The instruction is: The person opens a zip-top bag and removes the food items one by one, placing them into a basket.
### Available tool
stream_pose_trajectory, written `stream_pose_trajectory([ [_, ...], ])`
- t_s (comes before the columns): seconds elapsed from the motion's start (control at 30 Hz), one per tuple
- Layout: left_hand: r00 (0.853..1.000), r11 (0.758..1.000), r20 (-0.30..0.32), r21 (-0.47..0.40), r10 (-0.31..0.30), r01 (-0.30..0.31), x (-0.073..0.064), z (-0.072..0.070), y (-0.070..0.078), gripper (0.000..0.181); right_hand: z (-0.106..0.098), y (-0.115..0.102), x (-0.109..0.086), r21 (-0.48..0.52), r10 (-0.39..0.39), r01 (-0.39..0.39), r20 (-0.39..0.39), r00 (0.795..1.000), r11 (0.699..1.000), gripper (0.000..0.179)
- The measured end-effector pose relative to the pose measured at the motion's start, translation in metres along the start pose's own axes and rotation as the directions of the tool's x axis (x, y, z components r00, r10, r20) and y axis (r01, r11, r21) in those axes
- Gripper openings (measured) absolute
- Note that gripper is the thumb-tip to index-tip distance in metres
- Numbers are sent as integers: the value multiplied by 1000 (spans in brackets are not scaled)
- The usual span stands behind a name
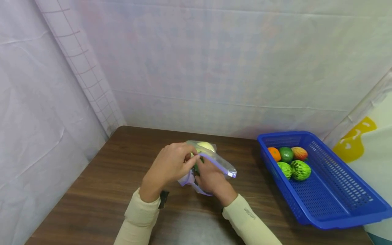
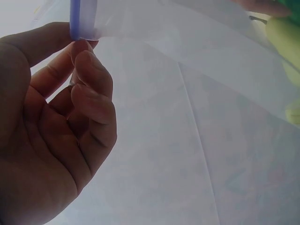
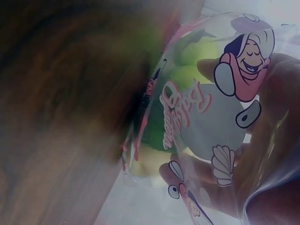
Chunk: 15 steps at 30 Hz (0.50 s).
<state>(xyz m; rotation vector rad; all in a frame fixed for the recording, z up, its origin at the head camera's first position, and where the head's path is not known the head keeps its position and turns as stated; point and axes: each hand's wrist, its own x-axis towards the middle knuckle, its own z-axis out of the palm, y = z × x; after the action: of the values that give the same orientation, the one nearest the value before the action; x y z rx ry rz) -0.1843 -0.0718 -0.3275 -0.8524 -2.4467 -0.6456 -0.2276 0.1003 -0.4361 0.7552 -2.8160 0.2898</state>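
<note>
A clear zip bag [image 1: 222, 164] with a purple closure strip and cartoon prints stands over the dark wooden table in the head view. My left hand [image 1: 173, 163] pinches the strip at the bag's mouth between thumb and forefinger, its other fingers curled. Through that mouth reaches my right hand [image 1: 211, 177]. In the right wrist view its fingers [image 3: 206, 70] spread around a round fruit behind the printed film, with green fruit [image 3: 154, 131] showing beside it. A pale yellow-green fruit [image 1: 206, 146] lies at the bag's far end. The right palm is partly hidden by film.
To the right stands a blue plastic basket [image 1: 329, 200] with perforated walls. Inside it are an orange [image 1: 274, 154], a dark green fruit [image 1: 286, 154], a red-yellow fruit [image 1: 299, 153] and two bright green ridged fruits [image 1: 300, 170]. White sheeting [image 1: 214, 68] hangs behind the table.
</note>
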Motion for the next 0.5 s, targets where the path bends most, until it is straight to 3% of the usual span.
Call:
stream_pose_trajectory([
  [0.3, 1000, 1000, 18, 6, -2, 2, 1, 2, 2, 6, 5, 3, 3, -9, 67, -67, 60, 996, 998, 68],
  [0.5, 1000, 1000, 18, 8, 6, -7, 1, 4, 3, 6, 5, 5, 4, -16, 71, -70, 70, 995, 997, 62],
])
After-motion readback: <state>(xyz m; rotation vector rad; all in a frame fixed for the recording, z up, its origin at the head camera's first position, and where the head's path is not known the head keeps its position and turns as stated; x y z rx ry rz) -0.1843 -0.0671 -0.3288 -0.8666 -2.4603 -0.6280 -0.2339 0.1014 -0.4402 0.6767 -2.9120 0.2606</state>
